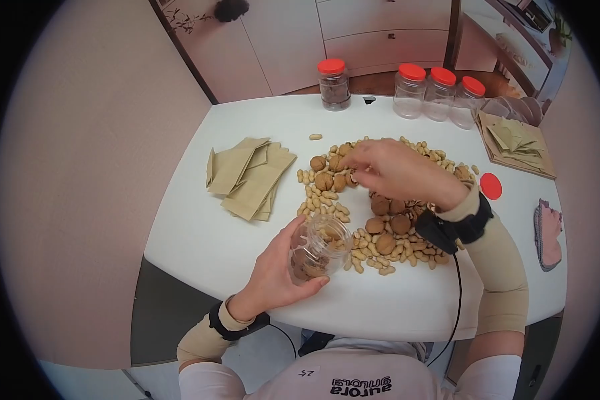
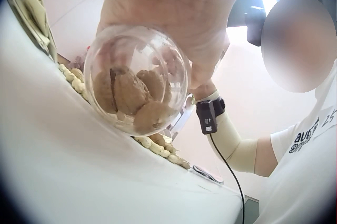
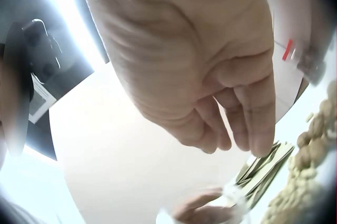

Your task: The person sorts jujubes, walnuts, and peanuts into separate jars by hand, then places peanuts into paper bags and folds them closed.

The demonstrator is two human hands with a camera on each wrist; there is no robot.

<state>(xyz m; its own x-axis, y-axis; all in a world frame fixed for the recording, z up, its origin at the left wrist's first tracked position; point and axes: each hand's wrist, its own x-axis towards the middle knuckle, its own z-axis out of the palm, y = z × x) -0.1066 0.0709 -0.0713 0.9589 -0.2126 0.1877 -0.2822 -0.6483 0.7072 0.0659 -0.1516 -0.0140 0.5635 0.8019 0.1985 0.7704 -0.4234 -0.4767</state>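
My left hand grips a clear, lidless jar by its side, tilted over the table's near part. Several walnuts lie inside the jar, plain in the left wrist view. Above the heap of nuts hovers my right hand, its fingers loosely bent and pointing left toward the jar side. Nothing shows between those fingers in the right wrist view. Below it, whole walnuts sit among unshelled peanuts spread in a rough ring. Part of that ring is hidden by the right hand and forearm.
Brown paper bags lie left of the nuts. A red-lidded jar with dark contents stands at the back, with three more lidded jars further right. At the right are a wooden board, a loose red lid and a pink cloth.
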